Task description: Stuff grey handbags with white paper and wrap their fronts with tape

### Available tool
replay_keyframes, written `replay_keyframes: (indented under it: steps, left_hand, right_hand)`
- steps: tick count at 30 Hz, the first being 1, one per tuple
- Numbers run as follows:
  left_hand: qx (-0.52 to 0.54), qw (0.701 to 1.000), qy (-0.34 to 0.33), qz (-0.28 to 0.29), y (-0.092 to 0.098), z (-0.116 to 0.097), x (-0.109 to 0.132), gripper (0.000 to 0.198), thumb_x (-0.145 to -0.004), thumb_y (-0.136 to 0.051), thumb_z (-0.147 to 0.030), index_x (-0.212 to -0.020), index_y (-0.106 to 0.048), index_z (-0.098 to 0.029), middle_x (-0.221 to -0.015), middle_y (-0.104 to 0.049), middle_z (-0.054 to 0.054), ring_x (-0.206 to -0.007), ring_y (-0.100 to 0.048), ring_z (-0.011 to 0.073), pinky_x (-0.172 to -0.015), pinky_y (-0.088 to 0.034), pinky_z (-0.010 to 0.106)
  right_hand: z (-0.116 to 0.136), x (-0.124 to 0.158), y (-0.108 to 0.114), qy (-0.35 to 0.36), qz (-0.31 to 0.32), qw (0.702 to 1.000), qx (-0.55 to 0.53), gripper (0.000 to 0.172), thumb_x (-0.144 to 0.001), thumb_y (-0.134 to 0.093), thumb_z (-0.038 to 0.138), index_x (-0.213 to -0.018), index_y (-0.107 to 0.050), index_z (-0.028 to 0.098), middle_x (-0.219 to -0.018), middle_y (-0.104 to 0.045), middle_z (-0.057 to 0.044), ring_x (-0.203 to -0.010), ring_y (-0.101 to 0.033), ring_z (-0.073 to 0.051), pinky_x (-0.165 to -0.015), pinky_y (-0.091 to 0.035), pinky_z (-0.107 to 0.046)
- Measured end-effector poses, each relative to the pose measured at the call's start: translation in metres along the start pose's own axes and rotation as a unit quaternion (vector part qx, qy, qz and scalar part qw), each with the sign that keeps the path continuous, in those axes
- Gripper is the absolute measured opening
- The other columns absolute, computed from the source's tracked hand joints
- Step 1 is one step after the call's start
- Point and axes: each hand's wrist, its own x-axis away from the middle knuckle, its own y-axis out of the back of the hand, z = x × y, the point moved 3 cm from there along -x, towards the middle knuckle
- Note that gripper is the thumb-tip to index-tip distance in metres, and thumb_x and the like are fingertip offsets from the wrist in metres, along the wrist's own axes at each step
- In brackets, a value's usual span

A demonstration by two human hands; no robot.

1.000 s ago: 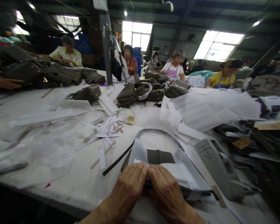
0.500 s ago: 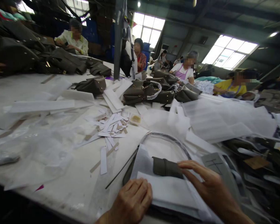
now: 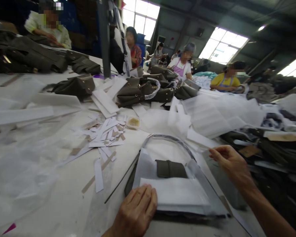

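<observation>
An olive-grey handbag (image 3: pixel 171 168) lies flat in front of me, mostly covered by white wrapping paper (image 3: pixel 174 194), its wrapped handle (image 3: pixel 167 141) arching away from me. My left hand (image 3: pixel 135 210) presses flat on the paper at the bag's near left corner, fingers together. My right hand (image 3: pixel 230 163) is raised to the right of the bag, over the white sheets and dark pile there. Its fingers are loosely curled and nothing shows in them.
White and brown paper strips (image 3: pixel 106 135) lie scattered left of the bag, with clear plastic (image 3: pixel 22 164) beyond. More olive bags (image 3: pixel 143 92) and white foam sheets (image 3: pixel 212 115) fill the table's middle. A dark pile (image 3: pixel 273 148) sits right. Several people work at the far side.
My right hand left the bag's flap and swung up and out to the right. The left hand stayed pressed on the paper. The view shifted slightly.
</observation>
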Motion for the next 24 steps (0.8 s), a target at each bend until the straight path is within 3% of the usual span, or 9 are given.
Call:
replay_keyframes:
  steps: [2,4,9,13,16,19,24]
  left_hand:
    - [0.013,1.000,0.000,-0.027,0.000,0.002,0.000,0.039,-0.102,-0.030,-0.012,-0.112,-0.068,-0.014,-0.108,-0.070,0.007,-0.105,-0.062,0.0178,-0.098,-0.042,0.031]
    - [0.023,0.999,-0.005,-0.035,0.000,0.002,0.000,0.039,-0.102,-0.030,-0.012,-0.111,-0.068,-0.014,-0.108,-0.070,0.007,-0.106,-0.062,0.0180,-0.100,-0.039,0.031]
    - [0.037,0.999,-0.008,0.012,0.002,0.005,0.000,0.038,-0.103,-0.031,-0.011,-0.115,-0.066,-0.013,-0.113,-0.070,0.008,-0.111,-0.061,0.0197,-0.101,-0.038,0.032]
    - [0.035,0.999,-0.026,0.017,0.008,0.013,0.004,0.039,-0.103,-0.029,-0.011,-0.116,-0.066,-0.013,-0.113,-0.071,0.007,-0.110,-0.061,0.0193,-0.099,-0.039,0.031]
    - [0.017,0.998,-0.052,0.045,0.010,0.019,0.009,0.040,-0.102,-0.029,-0.011,-0.118,-0.066,-0.016,-0.115,-0.070,0.006,-0.110,-0.061,0.0179,-0.098,-0.040,0.030]
    - [0.002,0.997,-0.062,0.052,0.013,0.022,0.011,0.039,-0.100,-0.032,-0.010,-0.119,-0.066,-0.016,-0.117,-0.070,0.005,-0.110,-0.062,0.0183,-0.098,-0.041,0.030]
    - [0.003,0.997,-0.063,0.050,0.013,0.018,0.009,0.038,-0.099,-0.034,-0.010,-0.119,-0.066,-0.016,-0.115,-0.070,0.006,-0.108,-0.063,0.0183,-0.098,-0.041,0.030]
  right_hand:
    - [-0.015,0.004,0.009,-0.012,0.015,1.000,-0.002,0.034,-0.079,-0.058,0.056,-0.085,-0.060,0.022,-0.079,-0.072,-0.006,-0.076,-0.068,-0.024,-0.071,-0.049,-0.034]
    - [-0.026,0.011,0.009,-0.012,0.067,0.997,0.041,0.029,-0.082,-0.054,0.050,-0.085,-0.061,0.022,-0.077,-0.072,-0.005,-0.074,-0.068,-0.023,-0.069,-0.048,-0.033]
    - [-0.045,0.016,-0.020,0.061,0.198,0.963,0.173,0.028,-0.087,-0.046,0.034,-0.092,-0.069,0.019,-0.093,-0.074,-0.008,-0.086,-0.069,-0.021,-0.078,-0.047,-0.030]
    - [-0.058,0.007,-0.043,0.082,0.223,0.950,0.202,0.030,-0.080,-0.058,0.023,-0.106,-0.070,0.014,-0.106,-0.072,-0.012,-0.095,-0.067,-0.022,-0.084,-0.046,-0.029]
    - [-0.061,0.003,-0.051,0.093,0.240,0.943,0.213,0.019,-0.079,-0.059,0.018,-0.091,-0.073,0.016,-0.094,-0.074,-0.009,-0.091,-0.067,-0.022,-0.081,-0.044,-0.028]
    - [-0.061,0.004,-0.052,0.100,0.234,0.941,0.225,0.020,-0.084,-0.052,0.015,-0.084,-0.072,0.016,-0.087,-0.073,-0.008,-0.087,-0.066,-0.021,-0.078,-0.042,-0.028]
    - [-0.058,0.005,-0.044,0.092,0.201,0.949,0.226,0.027,-0.088,-0.046,0.016,-0.092,-0.073,0.017,-0.096,-0.075,-0.009,-0.093,-0.067,-0.021,-0.081,-0.042,-0.027]
